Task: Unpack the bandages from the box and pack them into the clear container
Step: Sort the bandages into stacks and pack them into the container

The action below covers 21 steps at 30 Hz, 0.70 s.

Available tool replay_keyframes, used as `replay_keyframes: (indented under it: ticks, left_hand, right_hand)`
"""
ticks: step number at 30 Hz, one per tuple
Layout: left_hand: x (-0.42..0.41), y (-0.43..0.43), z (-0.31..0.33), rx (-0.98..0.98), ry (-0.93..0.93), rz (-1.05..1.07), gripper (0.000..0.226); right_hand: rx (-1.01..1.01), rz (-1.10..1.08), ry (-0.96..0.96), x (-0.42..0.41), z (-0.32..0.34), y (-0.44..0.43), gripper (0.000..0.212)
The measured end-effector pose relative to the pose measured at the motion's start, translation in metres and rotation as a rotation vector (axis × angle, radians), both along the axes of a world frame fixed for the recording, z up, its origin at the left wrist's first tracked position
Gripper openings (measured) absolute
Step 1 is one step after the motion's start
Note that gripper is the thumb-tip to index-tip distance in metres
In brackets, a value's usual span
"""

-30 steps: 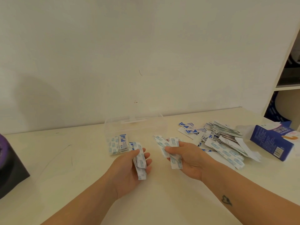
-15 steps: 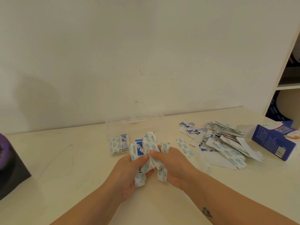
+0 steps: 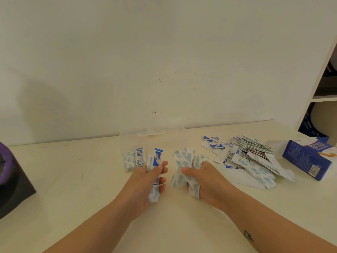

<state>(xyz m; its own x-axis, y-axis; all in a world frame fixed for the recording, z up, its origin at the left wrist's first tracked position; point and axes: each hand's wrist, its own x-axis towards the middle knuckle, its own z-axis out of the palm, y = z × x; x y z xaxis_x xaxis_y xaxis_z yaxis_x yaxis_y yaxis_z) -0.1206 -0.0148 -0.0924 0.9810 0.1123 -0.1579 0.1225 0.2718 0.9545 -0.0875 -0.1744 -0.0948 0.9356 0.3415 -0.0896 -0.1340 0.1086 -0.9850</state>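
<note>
Head view: the left hand (image 3: 145,181) grips a short stack of wrapped bandages (image 3: 156,161), fingers curled round it, the stack standing roughly upright with a blue-printed wrapper facing out. The right hand (image 3: 206,181) holds a looser fan of wrappers (image 3: 184,160), thumb pressed across the front. The two hands are apart, just in front of the clear container (image 3: 153,136). In my judgement they are squaring the strips into bundles that will lie flat inside.

The container stands against the wall and appears open at the top. A small packed stack (image 3: 135,158) already sits at its left end.

The remaining stock lies in a loose pile (image 3: 251,157) on the table (image 3: 73,189), well to the right. Beside it is the blue box (image 3: 308,159), on its side; whether it is empty cannot be told. A dark block (image 3: 12,183) sits at the left edge and a shelf unit (image 3: 324,99) at the right.

Nothing stands between the hands and the container. Its near wall is hard to see, so strips may catch on it.
</note>
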Motion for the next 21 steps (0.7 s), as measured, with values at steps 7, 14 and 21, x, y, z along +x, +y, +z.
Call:
replay_keyframes:
  ticks: [7,14,21]
  left_hand:
    - [-0.005,-0.009,-0.008,0.236,-0.092,-0.013,0.005]
    - [-0.006,-0.003,-0.003,0.602,-0.229,-0.006,0.013]
    - [-0.003,-0.006,0.005,0.032,0.049,-0.053,0.022]
  right_hand:
    - [-0.359,-0.015,-0.473,-0.011,-0.004,0.013,0.023]
    - [-0.440,0.033,-0.598,-0.005,-0.011,0.019,0.023]
    - [-0.001,-0.121,-0.136,0.006,-0.006,0.023,0.031]
